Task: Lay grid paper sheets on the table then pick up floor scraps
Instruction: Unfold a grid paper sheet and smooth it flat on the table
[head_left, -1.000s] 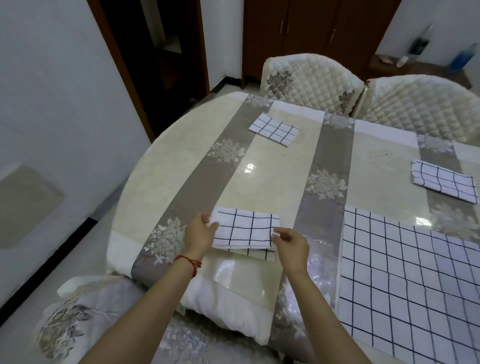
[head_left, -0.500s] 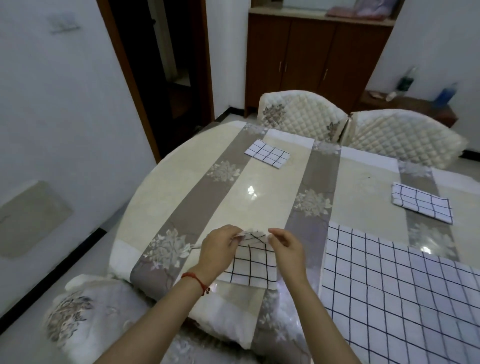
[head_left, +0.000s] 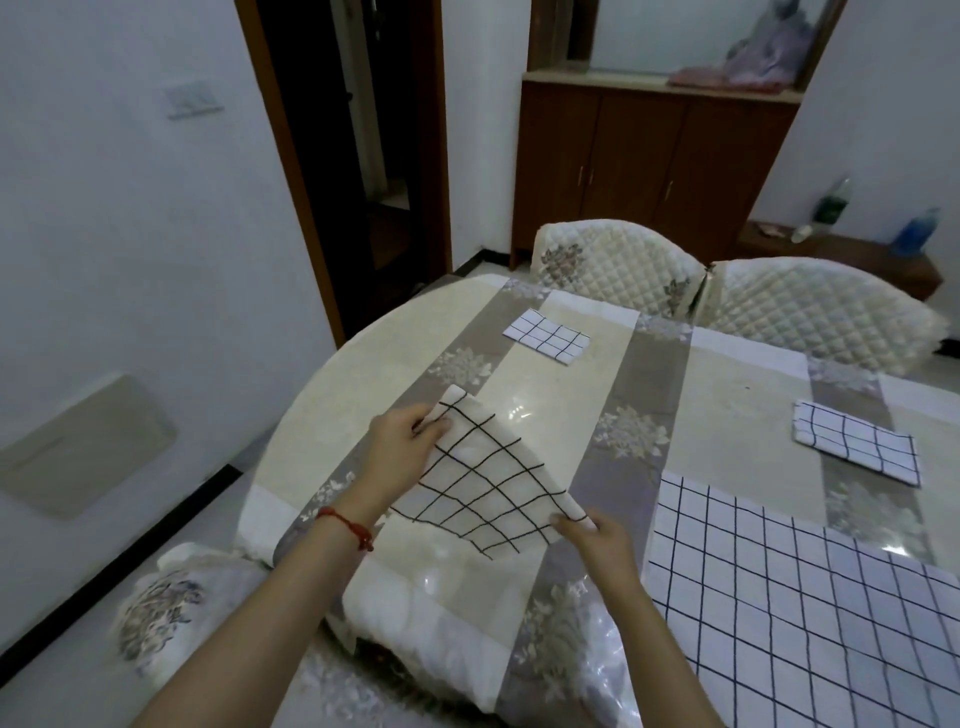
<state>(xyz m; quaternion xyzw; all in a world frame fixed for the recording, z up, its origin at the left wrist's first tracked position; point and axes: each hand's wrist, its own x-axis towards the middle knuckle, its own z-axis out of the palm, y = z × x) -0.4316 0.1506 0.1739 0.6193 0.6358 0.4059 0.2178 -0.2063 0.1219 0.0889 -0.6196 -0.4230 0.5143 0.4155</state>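
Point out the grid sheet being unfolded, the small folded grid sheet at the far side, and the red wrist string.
White black-grid sheet being unfolded (head_left: 480, 483), head view, its middle.
Small folded grid sheet (head_left: 546, 342), head view, centre.
Red wrist string (head_left: 349, 526), head view, on the left wrist.

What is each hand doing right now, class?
Left hand: pinches the far corner of the grid sheet.
Right hand: pinches the sheet's near corner.
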